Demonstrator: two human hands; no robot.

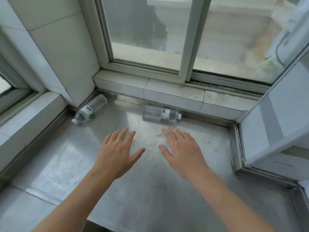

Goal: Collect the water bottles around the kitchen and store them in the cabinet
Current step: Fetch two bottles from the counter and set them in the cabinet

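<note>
While both my arms reached out over the steel desk (167, 190), neither hand held anything. My left hand (117, 153) hovered palm down with its fingers straight and slightly spread, the thumb pointing toward the right. My right hand (182, 153) mirrored it, flat and spread wide, its thumb pointing back at the left one, the two thumbs near each other but apart.

Two clear water bottles lay on their sides on the desk, beyond my fingertips. The right bottle (161, 114) rested along the foot of the tiled ledge (173, 93) under the window (147, 30), its white cap pointing right and a white label around its middle. It lay just past the fingers of my right hand, a little to their left, and not touching them. The left bottle (90, 108) lay slanted in the back left corner, against the tiled wall (66, 52), with its base toward the corner and its white cap pointing toward me and to the left. It was farther from my left hand, off to that hand's left, and well apart from the other bottle.
</note>
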